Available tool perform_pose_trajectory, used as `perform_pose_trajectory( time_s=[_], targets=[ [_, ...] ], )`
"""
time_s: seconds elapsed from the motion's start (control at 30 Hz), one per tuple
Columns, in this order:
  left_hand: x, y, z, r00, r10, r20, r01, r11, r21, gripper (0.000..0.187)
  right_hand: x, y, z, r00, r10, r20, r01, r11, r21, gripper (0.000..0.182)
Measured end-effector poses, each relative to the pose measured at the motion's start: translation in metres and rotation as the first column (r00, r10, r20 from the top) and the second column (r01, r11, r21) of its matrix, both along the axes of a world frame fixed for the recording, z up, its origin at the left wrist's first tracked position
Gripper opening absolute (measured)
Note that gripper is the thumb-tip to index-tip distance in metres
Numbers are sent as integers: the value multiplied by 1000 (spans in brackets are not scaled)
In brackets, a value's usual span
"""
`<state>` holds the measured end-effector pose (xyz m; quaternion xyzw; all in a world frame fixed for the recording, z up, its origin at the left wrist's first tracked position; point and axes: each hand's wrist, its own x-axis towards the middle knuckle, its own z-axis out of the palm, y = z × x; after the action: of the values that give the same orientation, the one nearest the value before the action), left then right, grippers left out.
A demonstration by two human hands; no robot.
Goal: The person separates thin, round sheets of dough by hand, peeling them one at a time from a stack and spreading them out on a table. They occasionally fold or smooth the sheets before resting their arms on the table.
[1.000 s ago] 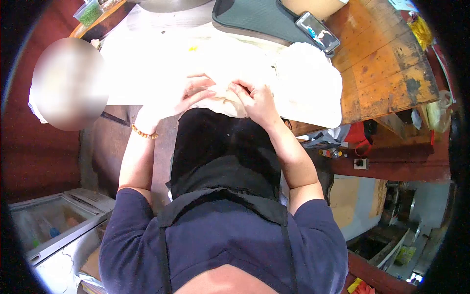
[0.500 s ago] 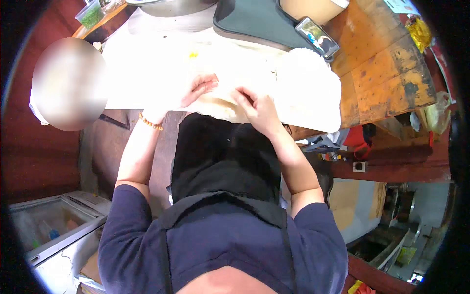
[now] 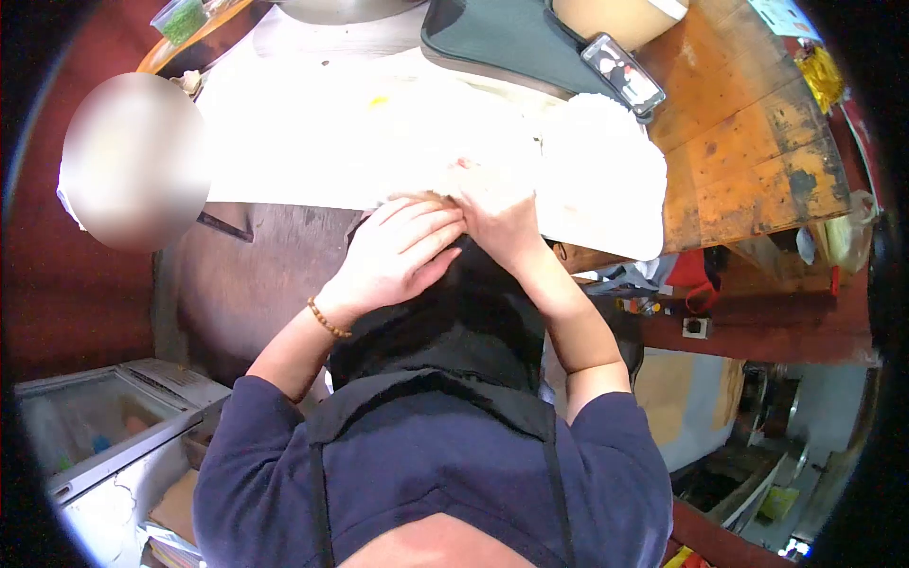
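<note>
My left hand [image 3: 409, 241], with a beaded bracelet [image 3: 329, 318] on the wrist, is at the near edge of the bright white work surface [image 3: 284, 142]. Its fingers are stretched out side by side, tips against my right hand [image 3: 499, 213]. The right hand's fingers are curled in; whatever they may hold is hidden. Just beyond the left fingers shows a thin pale strip [image 3: 421, 196], too overexposed to identify. A small yellow spot [image 3: 379, 100] lies farther back on the white surface. To the right of my right hand is a pale, rough-edged mass [image 3: 601, 142], its details washed out.
A dark tray [image 3: 502, 43] and a phone [image 3: 625, 74] lie at the back, beside a tan bowl [image 3: 615, 19]. The wooden table [image 3: 748, 142] extends right. A metal basin [image 3: 350, 8] and a tub of chopped greens [image 3: 178, 21] stand back left. Another person's blurred head is at left.
My left hand has moved right and toward my body, coming up against the right hand. The right hand has shifted slightly and curled more. The pale hanging edge between them is now mostly covered.
</note>
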<state>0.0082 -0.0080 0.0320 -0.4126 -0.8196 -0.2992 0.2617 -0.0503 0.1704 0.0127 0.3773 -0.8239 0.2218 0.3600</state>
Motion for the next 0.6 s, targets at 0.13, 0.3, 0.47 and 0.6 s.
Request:
perform_pose_trajectory(
  time_s=[0.13, 0.3, 0.47, 0.6],
  targets=[
    [6, 5, -21, 976, 203, -77, -204, 979, -15, 49, 9, -2, 27, 954, -164, 250, 150, 986, 73, 10],
    [5, 11, -13, 897, 429, -110, -422, 903, 79, 49, -4, 2, 29, 929, -177, 326, 182, 983, 16, 22],
    [-10, 0, -19, 948, 316, -41, -318, 943, -94, 42, -8, 5, 35, 860, -172, 480, 172, 984, 45, 24],
    [-9, -4, -31, 957, 281, -77, -288, 952, -106, 28, -12, 5, 35, 866, -136, 481, 132, 990, 41, 24]
  ],
)
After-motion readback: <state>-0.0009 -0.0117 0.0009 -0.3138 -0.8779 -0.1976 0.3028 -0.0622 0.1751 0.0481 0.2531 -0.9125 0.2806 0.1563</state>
